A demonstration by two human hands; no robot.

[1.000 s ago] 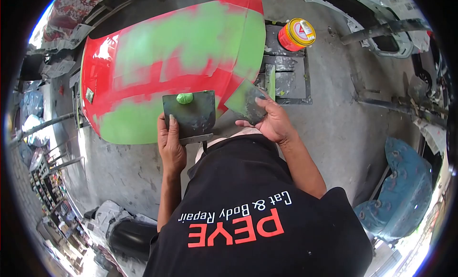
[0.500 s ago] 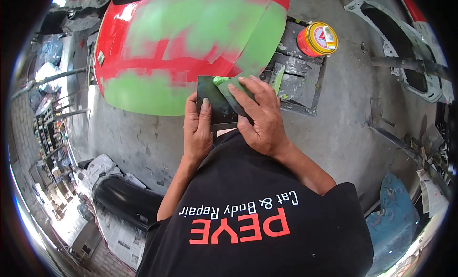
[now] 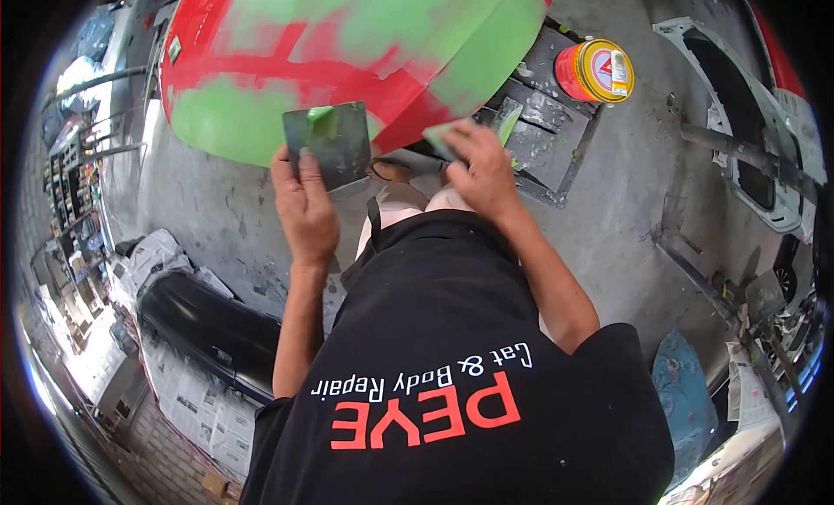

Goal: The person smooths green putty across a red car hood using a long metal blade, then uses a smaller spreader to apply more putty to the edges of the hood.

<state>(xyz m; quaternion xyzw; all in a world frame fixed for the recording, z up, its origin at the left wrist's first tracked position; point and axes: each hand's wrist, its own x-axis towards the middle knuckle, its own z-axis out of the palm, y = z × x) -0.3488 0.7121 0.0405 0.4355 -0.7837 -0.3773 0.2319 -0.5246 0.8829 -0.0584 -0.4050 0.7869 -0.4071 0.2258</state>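
My left hand point(image 3: 304, 211) grips a dark, flat putty board point(image 3: 343, 144) by its lower left edge, thumb on top. A lump of bright green putty point(image 3: 322, 121) sits near the board's upper edge. Apart from it, to the right, my right hand point(image 3: 483, 170) is closed around a putty spreader point(image 3: 440, 143), partly blurred and covered by the fingers. Just beyond both hands lies a red car panel point(image 3: 295, 43) with broad patches of smooth green filler.
Right of the panel, a red and yellow can point(image 3: 596, 71) stands on a dark, putty-stained stand point(image 3: 552, 149). A black bumper point(image 3: 208, 327) rests on newspaper at left. A white car frame part point(image 3: 725, 92) and metal bars point(image 3: 708, 262) are at right.
My hands have parted: the board has moved left and the spreader has come off it to the right. The putty lump now lies on the board alone. The view has shifted slightly.
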